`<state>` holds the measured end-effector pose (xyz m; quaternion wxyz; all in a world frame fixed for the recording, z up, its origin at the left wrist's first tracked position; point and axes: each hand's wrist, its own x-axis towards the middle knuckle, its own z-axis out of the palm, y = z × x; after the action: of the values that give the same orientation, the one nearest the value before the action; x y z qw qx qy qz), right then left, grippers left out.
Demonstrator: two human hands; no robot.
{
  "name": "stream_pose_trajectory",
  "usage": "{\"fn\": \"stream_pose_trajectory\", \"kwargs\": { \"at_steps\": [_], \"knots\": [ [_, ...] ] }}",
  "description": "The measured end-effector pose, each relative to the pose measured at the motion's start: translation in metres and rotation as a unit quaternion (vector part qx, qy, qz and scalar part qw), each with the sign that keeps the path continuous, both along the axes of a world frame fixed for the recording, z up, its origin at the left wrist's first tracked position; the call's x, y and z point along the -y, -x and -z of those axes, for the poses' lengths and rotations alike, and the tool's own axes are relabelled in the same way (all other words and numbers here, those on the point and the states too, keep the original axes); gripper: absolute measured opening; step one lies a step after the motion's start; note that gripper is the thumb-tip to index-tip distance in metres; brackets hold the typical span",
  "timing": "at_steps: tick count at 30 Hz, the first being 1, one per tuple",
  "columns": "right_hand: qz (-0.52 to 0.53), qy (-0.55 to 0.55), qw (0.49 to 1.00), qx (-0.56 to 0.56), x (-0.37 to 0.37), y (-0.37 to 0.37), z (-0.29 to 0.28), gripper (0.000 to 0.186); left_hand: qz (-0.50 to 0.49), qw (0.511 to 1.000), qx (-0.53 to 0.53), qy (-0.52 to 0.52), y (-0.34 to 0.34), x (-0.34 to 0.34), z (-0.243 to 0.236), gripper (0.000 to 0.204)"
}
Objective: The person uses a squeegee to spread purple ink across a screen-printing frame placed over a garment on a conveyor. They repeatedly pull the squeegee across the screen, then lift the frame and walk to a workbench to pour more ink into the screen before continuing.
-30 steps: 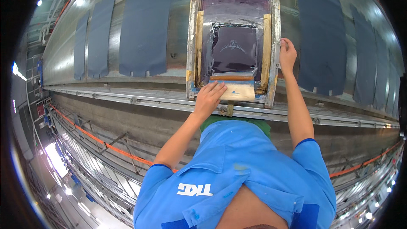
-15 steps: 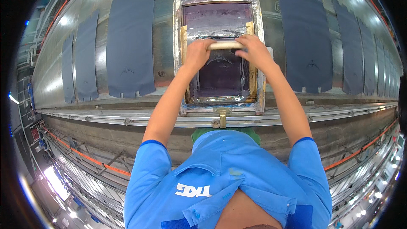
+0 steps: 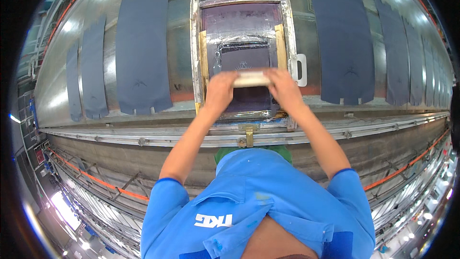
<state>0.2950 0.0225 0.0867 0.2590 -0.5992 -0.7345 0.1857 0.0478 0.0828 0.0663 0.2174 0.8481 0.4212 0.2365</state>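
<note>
My left hand (image 3: 221, 92) and my right hand (image 3: 285, 88) are closed on the two ends of a pale-handled squeegee (image 3: 251, 79), slightly blurred by motion. It stands across the dark mesh of a screen-printing frame (image 3: 289, 33), over the lower half of the window. Just beyond the squeegee, a light line design (image 3: 243, 65) shows on the mesh. The squeegee's blade is hidden beneath its handle. Tape and a glossy film edge the window, and a wooden strip (image 3: 280, 43) runs along its right side.
The frame lies on a long metal table with dark blue-grey cut panels (image 3: 143, 50) on both sides, several bearing a small dark print. A white loop handle (image 3: 301, 70) juts from the frame's right side. A metal rail (image 3: 191, 139) with a brass-coloured clamp (image 3: 249, 135) runs along the near edge.
Both hands have drawn the squeegee toward me, from near the window's far edge to its lower half. The line design is now uncovered beyond it. The view has shifted slightly.
</note>
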Motion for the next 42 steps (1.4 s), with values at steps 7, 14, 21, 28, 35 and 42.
{"fn": "stream_pose_trajectory", "kwargs": {
  "at_steps": [7,14,21,28,35,42],
  "knots": [
    [0.013,0.009,1.000,-0.013,-0.085,-0.024,0.015,0.033,-0.005,0.998,-0.057,0.007,-0.028,-0.089,-0.003,0.035],
    [0.012,0.029,0.999,-0.045,0.050,0.000,0.029,0.039,0.037,0.998,-0.039,0.013,-0.001,0.033,0.008,0.035],
    [0.244,-0.006,0.948,-0.204,-0.002,-0.087,0.050,0.043,0.021,1.000,-0.020,-0.013,0.013,0.065,0.004,0.042],
    [0.322,0.020,0.931,-0.169,-0.052,-0.091,0.077,0.025,0.018,1.000,-0.020,-0.015,0.025,0.098,0.022,0.054],
    [0.292,-0.134,0.939,-0.122,-0.060,-0.012,0.036,0.027,-0.035,0.999,0.017,-0.011,0.078,0.116,0.008,0.056],
    [0.293,-0.068,0.921,-0.249,-0.098,0.224,0.071,0.028,-0.054,0.998,-0.009,-0.015,0.298,0.076,0.018,0.050]
  ]
}}
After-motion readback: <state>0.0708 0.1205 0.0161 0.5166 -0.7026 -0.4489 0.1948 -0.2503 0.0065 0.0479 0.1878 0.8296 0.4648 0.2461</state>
